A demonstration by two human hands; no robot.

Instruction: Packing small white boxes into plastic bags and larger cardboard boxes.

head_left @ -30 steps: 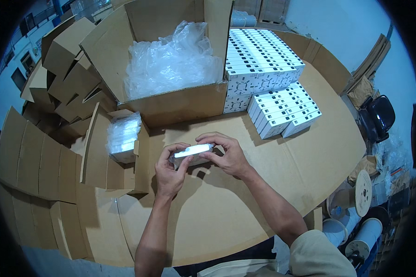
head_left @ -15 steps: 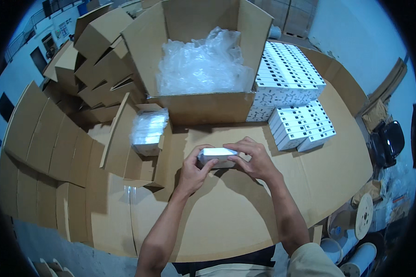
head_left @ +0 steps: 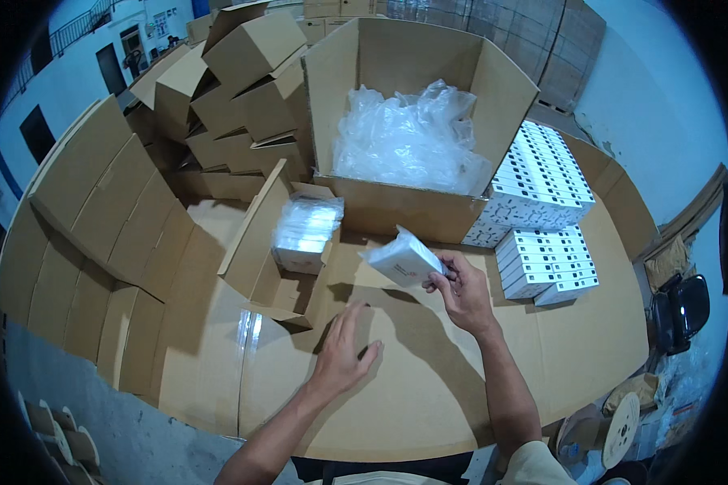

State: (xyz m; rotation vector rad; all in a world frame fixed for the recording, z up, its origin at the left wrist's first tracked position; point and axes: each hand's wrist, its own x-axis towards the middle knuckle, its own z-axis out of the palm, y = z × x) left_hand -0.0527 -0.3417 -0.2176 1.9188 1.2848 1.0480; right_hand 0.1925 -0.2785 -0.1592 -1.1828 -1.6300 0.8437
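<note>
My right hand (head_left: 463,295) grips a small white box in clear plastic wrap (head_left: 406,260) by its right end, tilted above the table. With fingers apart and nothing in it, my left hand (head_left: 346,356) hovers low over the cardboard-covered tabletop (head_left: 396,396). Left of the held box stands an open brown carton (head_left: 295,317). Several wrapped white boxes (head_left: 306,234) fill its far end, and its near part shows bare cardboard bottom.
A large open carton (head_left: 412,202) at the back holds crumpled clear plastic bags (head_left: 404,141). Beside it rise stacked white boxes (head_left: 542,174), with a lower stack (head_left: 546,263) in front. Folded brown cartons (head_left: 243,105) are piled at the back left; a row of cartons (head_left: 97,242) lines the left edge.
My left hand has let go of the white box and dropped toward the left front. The right hand alone now holds the box, raised and tilted. The whole view has shifted.
</note>
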